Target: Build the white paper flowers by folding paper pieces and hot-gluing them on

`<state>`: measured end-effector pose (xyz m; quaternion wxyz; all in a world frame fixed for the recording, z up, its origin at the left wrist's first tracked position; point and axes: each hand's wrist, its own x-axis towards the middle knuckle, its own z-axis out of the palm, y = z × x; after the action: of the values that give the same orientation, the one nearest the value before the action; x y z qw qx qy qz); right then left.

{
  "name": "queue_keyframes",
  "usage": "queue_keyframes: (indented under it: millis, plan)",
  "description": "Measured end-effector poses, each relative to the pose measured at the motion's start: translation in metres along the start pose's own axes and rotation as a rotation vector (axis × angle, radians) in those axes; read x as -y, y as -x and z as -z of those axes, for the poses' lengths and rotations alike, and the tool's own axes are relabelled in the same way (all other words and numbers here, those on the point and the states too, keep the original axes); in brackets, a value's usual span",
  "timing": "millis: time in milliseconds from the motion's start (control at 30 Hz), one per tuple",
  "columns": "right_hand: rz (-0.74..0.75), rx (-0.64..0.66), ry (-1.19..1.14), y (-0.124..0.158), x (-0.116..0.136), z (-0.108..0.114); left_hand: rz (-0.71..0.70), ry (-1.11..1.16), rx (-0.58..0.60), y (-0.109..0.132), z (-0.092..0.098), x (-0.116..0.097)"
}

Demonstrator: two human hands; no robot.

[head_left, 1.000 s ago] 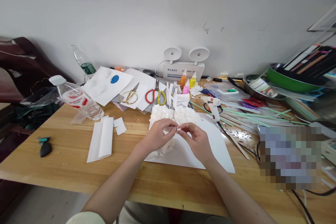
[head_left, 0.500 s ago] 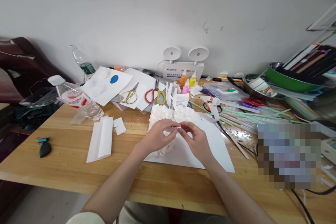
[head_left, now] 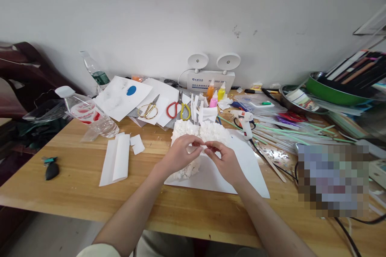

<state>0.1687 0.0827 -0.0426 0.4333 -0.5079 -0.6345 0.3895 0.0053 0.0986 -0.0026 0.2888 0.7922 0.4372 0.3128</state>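
Note:
My left hand (head_left: 181,153) and my right hand (head_left: 224,160) meet over a white sheet of paper (head_left: 241,168) in the middle of the wooden table (head_left: 72,192). Both pinch a small white paper piece (head_left: 204,147) between thumb and fingertips. Under and behind the hands lies a lumpy white paper craft (head_left: 196,132) made of many small rolled bits; the left hand hides part of it.
A folded white strip (head_left: 116,162) and scraps lie to the left, beside a tipped water bottle (head_left: 90,113). Gold scissors (head_left: 148,109), red and yellow scissors (head_left: 178,109), small paint bottles (head_left: 215,93) and a white glue gun (head_left: 247,122) sit behind. Green sticks and clutter fill the right.
The fingertips of both hands have drawn closer together around the small paper piece, shifting slightly. Everything else on the table stays put.

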Motion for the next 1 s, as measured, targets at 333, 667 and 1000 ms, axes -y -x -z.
queue_keyframes:
  millis: [333,667,1000]
  plan:
    - [-0.055,0.047,-0.205,-0.0014,-0.0006,0.0009,-0.030,-0.023,0.009,0.0010,0.0008,-0.0011]
    - [-0.074,0.055,-0.226,-0.0023,-0.0003,0.0031,-0.091,-0.106,0.068,-0.0004,0.0024,-0.0001]
    - [-0.106,0.054,-0.286,-0.0026,-0.0009,0.0038,-0.020,-0.083,0.014,-0.0005,0.0024,0.0009]
